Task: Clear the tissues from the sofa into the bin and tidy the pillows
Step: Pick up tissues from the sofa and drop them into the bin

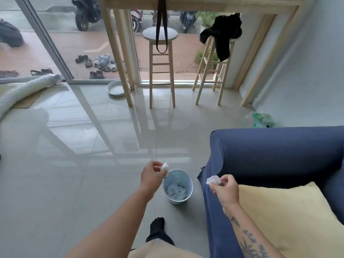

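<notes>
1 blue fabric sofa (270, 151), 1 soft yellow pillow (290, 216) on it. Glossy tile floor (74, 164) open to the left. 1 round pale bin (191, 187) on the floor just beside the sofa front, crumpled paper inside. Left hand (151, 176) fingers pinch tissue A (165, 167) over the bin rim; right hand (226, 189) fingers pinch tissue B (213, 180) near the sofa edge.

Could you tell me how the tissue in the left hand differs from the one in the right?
The left tissue, pinched by the left hand, is at the rim of the bin; the right tissue, pinched by the right hand, is by the sofa. The left tissue looks smaller and tighter; the right tissue looks larger and looser. Both are white and crumpled.
</notes>
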